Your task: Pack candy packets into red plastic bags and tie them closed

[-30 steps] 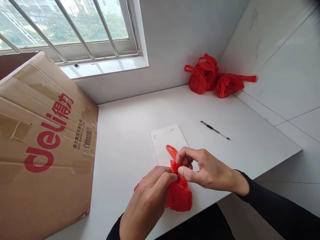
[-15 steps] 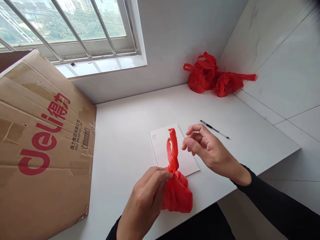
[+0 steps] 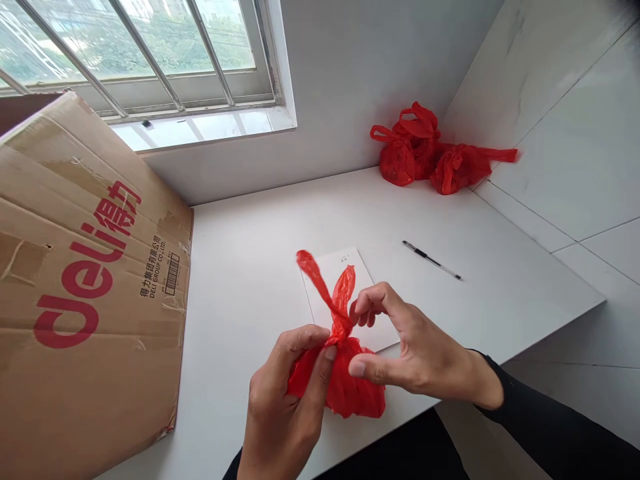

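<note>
A red plastic bag (image 3: 356, 383) sits near the table's front edge, its neck twisted and its two handles sticking up. My left hand (image 3: 290, 393) pinches the bag just below the twist, between thumb and fingers. On the other side, my right hand (image 3: 400, 340) is open around the neck, thumb apart from the curled fingers, with its fingertips close to the twist. Whether those fingertips touch the plastic I cannot tell. Behind the bag lies a white sheet or pad (image 3: 375, 320) with small handwriting, partly covered by the bag and my right hand.
A black-and-clear pen (image 3: 432, 260) lies right of the sheet. Several filled red bags (image 3: 415, 150) rest against the wall at the back right. A large cardboard box (image 3: 110, 320) stands on the left, below a barred window (image 3: 150, 53). The white table (image 3: 240, 267) ends in front of me.
My right hand has come down to the bag's neck and spread its thumb. The handles, upright together before, are now apart, one leaning left. My left hand still pinches the bag.
</note>
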The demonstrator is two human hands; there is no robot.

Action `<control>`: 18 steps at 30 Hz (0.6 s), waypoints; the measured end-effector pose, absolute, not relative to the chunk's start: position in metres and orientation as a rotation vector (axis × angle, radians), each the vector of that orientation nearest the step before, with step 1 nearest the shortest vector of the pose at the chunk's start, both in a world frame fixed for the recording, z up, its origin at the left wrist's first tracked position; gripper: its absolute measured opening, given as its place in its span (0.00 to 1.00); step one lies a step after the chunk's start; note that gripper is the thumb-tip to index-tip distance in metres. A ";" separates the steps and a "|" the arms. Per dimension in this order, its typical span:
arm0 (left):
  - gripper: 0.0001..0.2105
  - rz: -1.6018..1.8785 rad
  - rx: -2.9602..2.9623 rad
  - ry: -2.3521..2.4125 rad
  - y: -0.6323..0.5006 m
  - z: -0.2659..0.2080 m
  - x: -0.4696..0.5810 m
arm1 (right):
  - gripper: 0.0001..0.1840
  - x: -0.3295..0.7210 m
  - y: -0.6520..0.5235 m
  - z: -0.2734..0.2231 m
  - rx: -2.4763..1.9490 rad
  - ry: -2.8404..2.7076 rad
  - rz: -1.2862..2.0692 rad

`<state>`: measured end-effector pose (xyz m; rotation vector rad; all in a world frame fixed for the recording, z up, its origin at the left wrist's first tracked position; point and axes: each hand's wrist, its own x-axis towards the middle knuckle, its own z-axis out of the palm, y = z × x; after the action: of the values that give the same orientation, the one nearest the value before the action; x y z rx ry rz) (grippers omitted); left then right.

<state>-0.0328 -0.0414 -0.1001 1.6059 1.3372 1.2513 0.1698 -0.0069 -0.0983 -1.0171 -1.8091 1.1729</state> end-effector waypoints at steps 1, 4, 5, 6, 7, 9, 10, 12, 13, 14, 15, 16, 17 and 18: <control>0.09 1.272 1.575 1.355 -0.043 -0.096 -0.031 | 0.22 0.169 -0.009 -0.097 -1.014 -1.817 1.197; 0.07 1.318 1.479 1.424 -0.048 -0.082 -0.027 | 0.21 0.170 -0.014 -0.088 -1.001 -1.821 1.211; 0.05 1.362 1.423 1.475 -0.049 -0.078 -0.027 | 0.20 0.173 -0.014 -0.084 -1.010 -1.818 1.182; 0.04 1.426 1.348 1.539 -0.050 -0.075 -0.028 | 0.18 0.178 -0.014 -0.081 -1.033 -1.808 1.135; 0.04 1.504 1.260 1.604 -0.049 -0.072 -0.030 | 0.16 0.183 -0.013 -0.077 -1.070 -1.781 1.078; 0.08 1.601 1.109 1.711 -0.046 -0.072 -0.038 | 0.12 0.195 -0.010 -0.073 -1.174 -1.704 0.991; 0.10 1.579 1.079 1.739 -0.044 -0.074 -0.042 | 0.11 0.200 -0.007 -0.073 -1.230 -1.678 0.964; 0.14 1.416 1.142 1.730 -0.040 -0.080 -0.048 | 0.10 0.205 -0.003 -0.075 -1.313 -1.697 0.940; 0.17 1.310 1.211 1.708 -0.038 -0.082 -0.049 | 0.10 0.205 -0.001 -0.077 -1.333 -1.733 0.927; 0.20 1.219 1.280 1.689 -0.037 -0.085 -0.049 | 0.09 0.204 0.000 -0.079 -1.344 -1.770 0.908; 0.21 1.158 1.342 1.673 -0.037 -0.086 -0.048 | 0.07 0.202 0.001 -0.080 -1.344 -1.802 0.889; 0.19 1.122 1.394 1.661 -0.037 -0.086 -0.045 | 0.03 0.200 0.001 -0.081 -1.340 -1.824 0.877; 0.16 1.111 1.432 1.657 -0.037 -0.084 -0.043 | 0.02 0.198 0.001 -0.081 -1.334 -1.838 0.872; 0.12 1.129 1.447 1.659 -0.037 -0.083 -0.041 | 0.06 0.197 0.001 -0.082 -1.328 -1.839 0.869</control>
<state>-0.0415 -0.0372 -0.0827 1.4469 1.6594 1.1291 0.1967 0.0007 -0.0815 -1.3279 -1.8394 0.8694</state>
